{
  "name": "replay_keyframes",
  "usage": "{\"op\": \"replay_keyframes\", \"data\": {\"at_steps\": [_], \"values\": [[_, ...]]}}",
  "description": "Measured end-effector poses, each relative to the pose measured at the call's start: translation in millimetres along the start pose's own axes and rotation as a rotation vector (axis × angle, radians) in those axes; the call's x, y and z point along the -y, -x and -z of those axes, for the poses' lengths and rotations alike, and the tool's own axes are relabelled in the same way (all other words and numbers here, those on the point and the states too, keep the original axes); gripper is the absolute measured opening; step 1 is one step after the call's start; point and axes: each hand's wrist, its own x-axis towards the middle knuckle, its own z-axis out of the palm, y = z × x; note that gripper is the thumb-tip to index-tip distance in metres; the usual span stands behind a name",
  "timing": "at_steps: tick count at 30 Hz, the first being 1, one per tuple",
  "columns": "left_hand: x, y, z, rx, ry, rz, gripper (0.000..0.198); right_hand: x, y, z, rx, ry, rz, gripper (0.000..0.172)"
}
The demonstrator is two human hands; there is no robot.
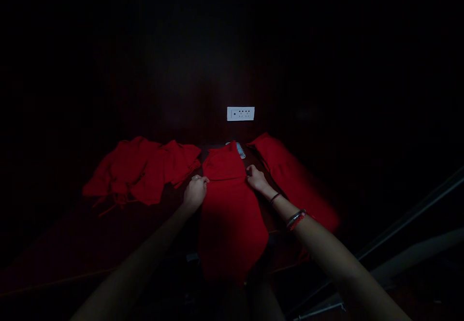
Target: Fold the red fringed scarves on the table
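Observation:
A red cloth piece (232,214) lies in front of me, its near part hanging over the table's front edge. Across its upper part runs a fold or seam. My left hand (195,192) is closed on the cloth's left edge at that line, with a ring on one finger. On the opposite edge, my right hand (256,178) pinches the same cloth, bracelets on its wrist. The cloth's lowest end fades into shadow. What kind of article it is, I cannot tell.
A crumpled heap of red cloth (141,168) with strings lies left. Another red cloth (297,181) is laid out at right. Behind the middle cloth sits a pale, blurred-out object (240,151). A white socket plate (240,113) is on the dark wall. The surroundings are very dark.

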Motion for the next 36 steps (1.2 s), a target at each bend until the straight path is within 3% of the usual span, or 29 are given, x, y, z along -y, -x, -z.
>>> {"op": "replay_keyframes", "data": {"at_steps": [4,6,8,11,14,17,21,25,29,33,36], "values": [[-19,19,2.7,-0.016,-0.238,-0.099,0.029,5,12,-3,-0.071,0.23,0.075,0.03],[-21,26,4.6,-0.017,-0.214,-0.207,0.032,9,23,-6,-0.154,0.333,0.151,0.032],[-17,32,6.1,0.068,-0.133,-0.331,0.037,10,38,-9,-0.212,0.381,0.285,0.033],[-1,37,8.0,0.279,-0.044,-0.387,0.045,2,57,-11,-0.07,0.34,0.523,0.035],[12,37,10.3,0.4,-0.148,-0.375,0.05,-13,64,-8,0.112,0.27,0.565,0.045],[16,38,11.3,0.4,-0.329,-0.392,0.051,-27,64,2,0.106,0.149,0.425,0.047],[11,46,10.9,0.258,-0.384,-0.5,0.049,-42,68,16,0.046,0.067,0.315,0.033],[4,50,10.8,0.339,-0.325,-0.691,0.049,-42,79,22,0.093,0.054,0.506,0.021],[5,44,9.2,0.47,-0.318,-0.671,0.053,-23,85,21,0.111,-0.006,0.659,0.024],[9,41,10.4,0.485,-0.321,-0.667,0.053,-10,90,22,0.265,0.061,0.813,0.038],[9,42,12.8,0.496,-0.321,-0.665,0.053,-12,97,28,0.323,0.09,0.816,0.044]]}}
